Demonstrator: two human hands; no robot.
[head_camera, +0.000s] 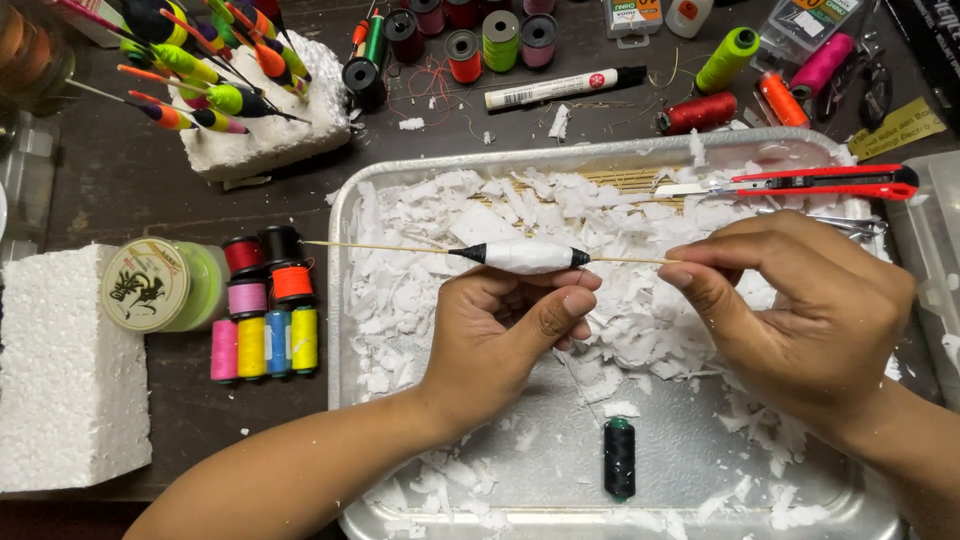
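The left hand (510, 325) pinches a white float body (525, 256) from below, thumb and fingers closed on it, so the fat middle sits steady; the float rides on a thin wooden stick (380, 246) that pokes out far to the left of that hand, level with the desk (130, 180), and both ends of the white part are wound in black. The right hand (790, 310) is closed on the other end of the stick, fingertips tight on it just to the right of the float, so the stick is gripped at two spots and cannot wobble. Far left of the left hand sits a big white foam block (65, 370), and nearer it a round green line spool (160, 285) and a bunch of small bright thread spools (265, 320). Both hands hang over a silver tray (345, 200) full of white foam chips (420, 270), which looks like a way to catch the mess in one place; below and between the hands a dark thread spool (619, 458) lies in the tray, close by. Up and left, finished bright floats (200, 60) stand stuck in a foam chunk so they stay upright. Above the right hand a red cutter knife (830, 182) rests on the tray's edge, near enough to grab.
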